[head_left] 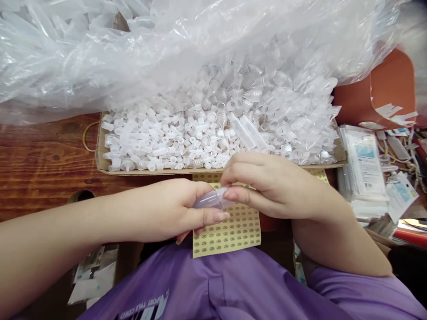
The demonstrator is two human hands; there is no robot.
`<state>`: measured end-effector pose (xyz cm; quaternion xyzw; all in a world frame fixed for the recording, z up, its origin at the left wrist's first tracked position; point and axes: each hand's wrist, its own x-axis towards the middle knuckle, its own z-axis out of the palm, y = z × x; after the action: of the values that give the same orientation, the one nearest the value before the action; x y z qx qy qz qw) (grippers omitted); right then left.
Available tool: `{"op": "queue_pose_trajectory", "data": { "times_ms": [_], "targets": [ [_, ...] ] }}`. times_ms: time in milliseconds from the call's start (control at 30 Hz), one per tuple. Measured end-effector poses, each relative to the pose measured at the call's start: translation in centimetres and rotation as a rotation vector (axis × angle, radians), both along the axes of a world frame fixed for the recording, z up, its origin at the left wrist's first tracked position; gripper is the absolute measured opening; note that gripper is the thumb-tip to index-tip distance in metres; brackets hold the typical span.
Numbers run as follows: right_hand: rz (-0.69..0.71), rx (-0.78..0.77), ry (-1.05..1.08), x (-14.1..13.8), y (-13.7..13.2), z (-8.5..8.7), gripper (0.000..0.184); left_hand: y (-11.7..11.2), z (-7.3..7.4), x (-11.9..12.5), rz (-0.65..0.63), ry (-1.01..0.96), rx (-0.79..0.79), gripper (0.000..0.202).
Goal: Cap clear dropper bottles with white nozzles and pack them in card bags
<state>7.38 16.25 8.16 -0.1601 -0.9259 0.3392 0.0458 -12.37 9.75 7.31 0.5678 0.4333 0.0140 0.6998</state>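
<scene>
My left hand is closed around a translucent plastic tube, thumb along its lower side. At the tube's right end, the fingers and thumb of my right hand pinch a small frosted cap-like piece; whether it is fully joined to the tube I cannot tell. Beneath both hands lies a yellow sheet with rows of small oval labels. Just beyond them, a shallow cardboard tray holds a heap of small white caps and clear ribbed nozzle pieces.
Clear plastic bags drape over the tray's far side. An orange-brown container stands at the right, near stacked printed packets and loose cards. On the left is bare wooden tabletop with a rubber band.
</scene>
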Motion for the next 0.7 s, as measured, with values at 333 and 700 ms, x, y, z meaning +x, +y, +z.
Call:
{"op": "queue_pose_trajectory", "data": {
  "times_ms": [333, 700],
  "targets": [
    [0.036, 0.081, 0.008, 0.3, 0.26, -0.08, 0.032, 0.09, 0.07, -0.15, 0.004, -0.006, -0.027, 0.042],
    [0.024, 0.048, 0.07, 0.25, 0.27, -0.29, 0.031, 0.03, 0.19, -0.23, 0.03, -0.013, -0.077, 0.041]
  ]
}}
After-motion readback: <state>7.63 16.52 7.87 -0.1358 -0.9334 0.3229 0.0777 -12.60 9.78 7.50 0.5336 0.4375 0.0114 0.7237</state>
